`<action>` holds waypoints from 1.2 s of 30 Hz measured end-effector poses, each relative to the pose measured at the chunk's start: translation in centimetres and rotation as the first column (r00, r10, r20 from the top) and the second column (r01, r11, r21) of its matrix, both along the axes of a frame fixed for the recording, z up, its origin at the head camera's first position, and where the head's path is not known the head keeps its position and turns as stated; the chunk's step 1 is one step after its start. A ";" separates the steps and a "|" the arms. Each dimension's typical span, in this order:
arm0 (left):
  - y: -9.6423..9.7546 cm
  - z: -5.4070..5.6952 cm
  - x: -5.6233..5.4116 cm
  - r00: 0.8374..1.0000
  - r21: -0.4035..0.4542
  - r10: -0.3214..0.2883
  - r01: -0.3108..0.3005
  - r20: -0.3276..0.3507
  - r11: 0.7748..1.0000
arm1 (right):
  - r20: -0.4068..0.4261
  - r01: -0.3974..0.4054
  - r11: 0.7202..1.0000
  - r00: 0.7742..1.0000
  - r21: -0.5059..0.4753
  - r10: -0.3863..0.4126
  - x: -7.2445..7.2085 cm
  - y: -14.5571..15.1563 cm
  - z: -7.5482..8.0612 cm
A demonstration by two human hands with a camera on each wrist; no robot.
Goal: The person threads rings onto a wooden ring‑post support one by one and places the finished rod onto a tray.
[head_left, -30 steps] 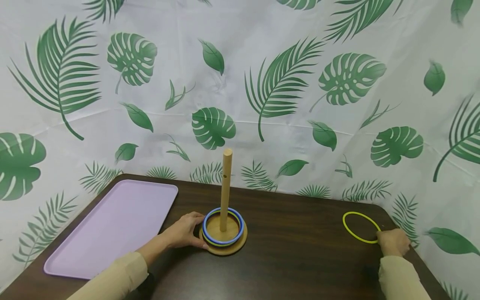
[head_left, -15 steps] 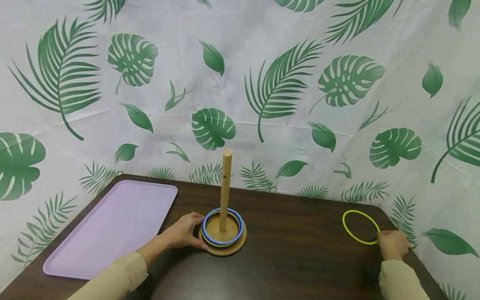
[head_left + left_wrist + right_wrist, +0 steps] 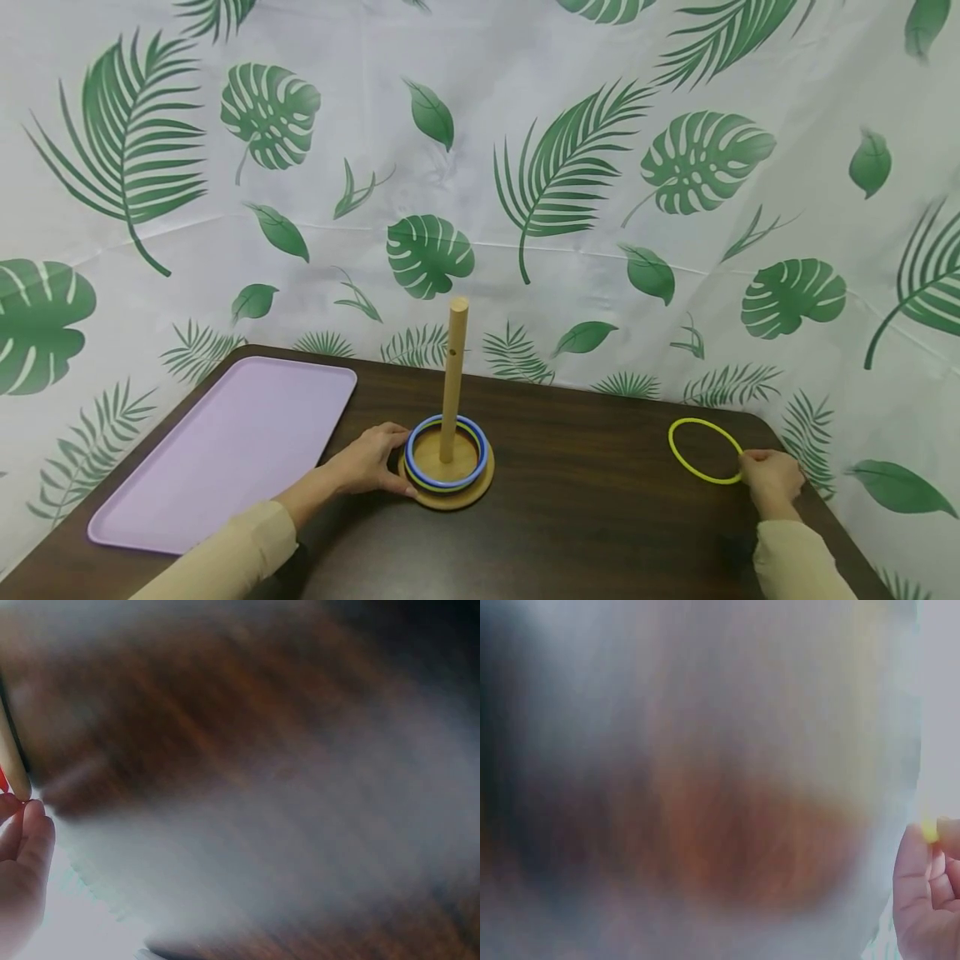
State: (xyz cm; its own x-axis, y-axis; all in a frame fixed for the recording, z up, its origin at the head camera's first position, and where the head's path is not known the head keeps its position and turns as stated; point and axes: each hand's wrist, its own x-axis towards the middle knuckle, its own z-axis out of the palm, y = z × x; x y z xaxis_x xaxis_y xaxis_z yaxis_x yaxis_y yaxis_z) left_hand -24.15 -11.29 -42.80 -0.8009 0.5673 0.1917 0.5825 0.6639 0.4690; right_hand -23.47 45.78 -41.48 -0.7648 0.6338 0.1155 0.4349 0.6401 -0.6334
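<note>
A wooden ring stand (image 3: pixel 453 383) with a round base and upright peg stands near the table's middle. Around its peg at the bottom lie a blue ring (image 3: pixel 447 486) and, beneath it, a yellow-green ring, mostly hidden. My left hand (image 3: pixel 367 460) grips the left side of the base, thumb in front and fingers behind. In the left wrist view its fingertips meet the wooden edge (image 3: pixel 11 754), beside a bit of red. Far to the right, my right hand (image 3: pixel 770 481) pinches a yellow ring (image 3: pixel 697 420) by its right side, between thumb and finger in the right wrist view.
A pale purple tray (image 3: pixel 225 450) lies on the dark wooden table (image 3: pixel 585 500) to the left, partly behind my left forearm. A white cloth with green leaves (image 3: pixel 570 275) hangs behind the table and along both sides. Both wrist views are largely blurred.
My right hand has moved a little to the left and upward with the yellow ring pinched in it. The left hand keeps its grip on the stand, which has stayed put.
</note>
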 end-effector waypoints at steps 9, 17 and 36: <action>0.1 0.0 0.0 1.000 0.003 0.003 -0.003 0.002 1.000 | -0.120 -0.135 0.991 0.983 0.018 0.136 -2.3 -3.0 1.3; 0.1 0.1 0.0 1.000 -0.004 0.004 -0.004 0.005 1.000 | -0.216 -0.214 0.968 0.959 -0.132 0.182 -3.5 -7.1 3.7; 0.1 0.3 0.2 0.999 0.002 0.007 -0.007 0.031 1.000 | -0.445 -0.578 0.731 0.797 -0.364 0.409 -3.0 -17.4 11.6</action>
